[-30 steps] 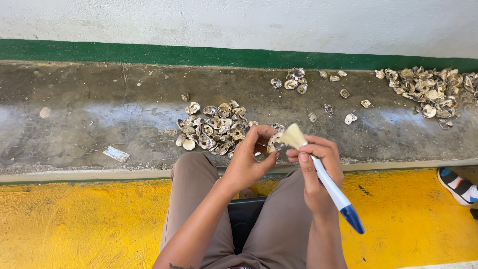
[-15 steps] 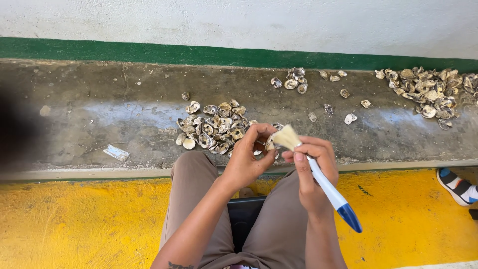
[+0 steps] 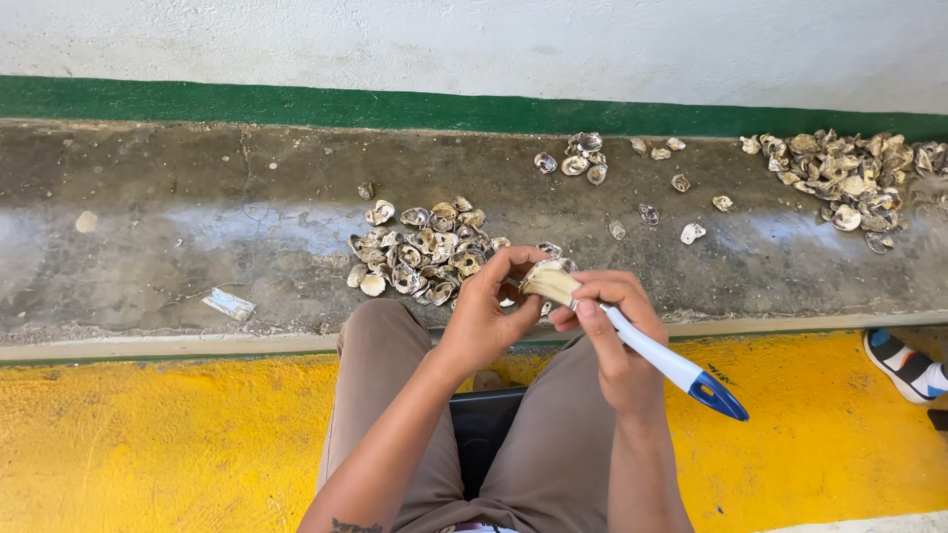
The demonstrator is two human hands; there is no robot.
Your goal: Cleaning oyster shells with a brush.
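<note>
The left hand (image 3: pixel 486 318) holds a small shell (image 3: pixel 541 268) up in the air, just above the person's knees. Its grip is closed around the shell, with the fingertips pinching the edges. The right hand (image 3: pixel 610 331) holds a brush (image 3: pixel 647 345) with a white handle and a blue end. This grip is closed tight around the handle. The pale bristles of the brush touch the shell. The blue end sticks out past the right hand, away from the shell.

The shell in the hand is the thing to start from. Just past it, lying on the grey concrete ledge (image 3: pixel 197 237), is a big pile of shells (image 3: pixel 420 252). The held shell is near this pile but does not touch it. Farther past the held shell, close to the green stripe (image 3: pixel 247 101) on the white wall (image 3: pixel 474 39), sits a small bunch of shells (image 3: pixel 578 158). Far to the right of the held shell is another big shell pile (image 3: pixel 849 178). A few single shells (image 3: pixel 691 233) lie between that pile and the held shell.

Far to the left of the held shell, a small clear wrapper (image 3: pixel 229 303) lies on the ledge. Below the held shell are brown trousers (image 3: pixel 385 395) and a yellow floor (image 3: pixel 148 444). Off to the right of the held shell, on the floor, is a foot in a sandal (image 3: pixel 904 363).
</note>
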